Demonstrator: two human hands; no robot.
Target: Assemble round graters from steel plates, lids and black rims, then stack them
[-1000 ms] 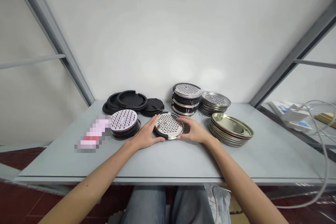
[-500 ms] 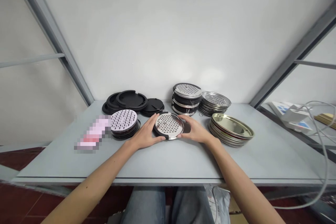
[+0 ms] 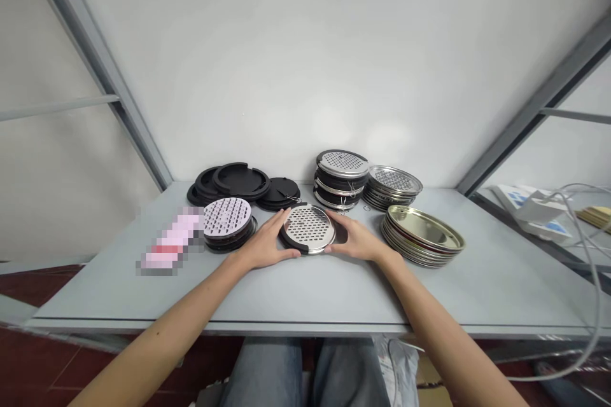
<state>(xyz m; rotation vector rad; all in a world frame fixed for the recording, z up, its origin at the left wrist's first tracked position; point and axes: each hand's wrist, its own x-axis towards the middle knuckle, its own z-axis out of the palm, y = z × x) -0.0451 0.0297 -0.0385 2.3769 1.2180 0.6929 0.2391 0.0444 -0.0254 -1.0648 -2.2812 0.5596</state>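
A round perforated metal disc [image 3: 309, 229] with a black rim along its left side lies flat on the table in front of me. My left hand [image 3: 267, 239] is curved around its left edge, thumb at the front and fingers behind. On the opposite edge, my right hand [image 3: 352, 236] grips the bright metal side between thumb and fingers. Just left of my left hand stands a pile topped by a pale, slotted disc [image 3: 226, 217], with black discs beneath. Right of my right hand is a stack of shiny gold-toned round lids [image 3: 424, 229].
Black round rims [image 3: 241, 179] and flatter black discs [image 3: 281, 193] lie at the back left. Behind my hands rise a stack of perforated discs with black rims [image 3: 342, 164] and a stack of perforated metal discs [image 3: 395, 179]. A small wire ring [image 3: 366, 208] lies nearby. White cables hang at right.
Both hands stay around the disc, almost unmoved. The right fingertips have shifted slightly, and the whole view has moved a little.
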